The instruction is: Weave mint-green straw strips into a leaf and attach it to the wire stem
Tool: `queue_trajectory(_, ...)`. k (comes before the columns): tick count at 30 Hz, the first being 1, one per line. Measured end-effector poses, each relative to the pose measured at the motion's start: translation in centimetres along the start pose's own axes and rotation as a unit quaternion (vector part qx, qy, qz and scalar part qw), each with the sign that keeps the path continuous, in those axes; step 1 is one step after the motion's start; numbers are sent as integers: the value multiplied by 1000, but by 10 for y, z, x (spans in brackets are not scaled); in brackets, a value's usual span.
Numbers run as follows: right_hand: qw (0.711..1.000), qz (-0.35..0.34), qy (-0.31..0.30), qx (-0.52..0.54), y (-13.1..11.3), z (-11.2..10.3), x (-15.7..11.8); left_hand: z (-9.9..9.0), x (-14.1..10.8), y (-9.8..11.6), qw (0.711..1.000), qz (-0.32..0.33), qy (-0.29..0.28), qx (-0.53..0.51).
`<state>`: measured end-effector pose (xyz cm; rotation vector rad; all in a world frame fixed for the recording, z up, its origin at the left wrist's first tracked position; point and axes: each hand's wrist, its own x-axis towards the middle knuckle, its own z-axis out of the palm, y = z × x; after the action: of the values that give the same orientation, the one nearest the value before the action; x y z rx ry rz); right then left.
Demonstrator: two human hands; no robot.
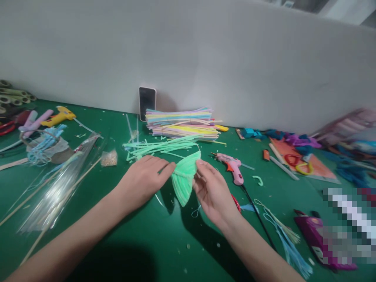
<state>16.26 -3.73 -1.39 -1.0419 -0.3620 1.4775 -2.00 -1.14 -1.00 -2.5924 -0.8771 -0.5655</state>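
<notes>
Between my hands is a mint-green fan-shaped piece (184,181) made of pipe cleaners laid side by side, held above the table. My right hand (212,191) pinches its right edge between thumb and fingers. My left hand (149,177) has its fingertips pressed together at the left edge of the piece; its palm side is hidden. Just behind them lies a loose heap of green pipe cleaners (164,146). A pink glue gun (235,167) rests to the right of my right hand.
Bundled multicoloured pipe cleaners (180,123) and a phone (147,102) stand by the wall. At left are a yellow glue gun (60,116), clear plastic sleeves (63,188) and a bag of beads (109,158). Tassels (289,239) and a purple pouch (319,237) lie right.
</notes>
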Motion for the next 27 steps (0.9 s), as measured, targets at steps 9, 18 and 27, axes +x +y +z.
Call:
queue_trajectory(9,994,-51,-86,-40,-7,-7,15,-3,-7,-19,992,-100,6,-77)
queue_trajectory(18,981,-130,-125,-69,-18,-12,25,-61,-5,-52,800,-378,76,-459)
queue_trajectory(27,959,-144,-151,-193,-15,-13,24,-44,-5,-59,434,-424,98,-789)
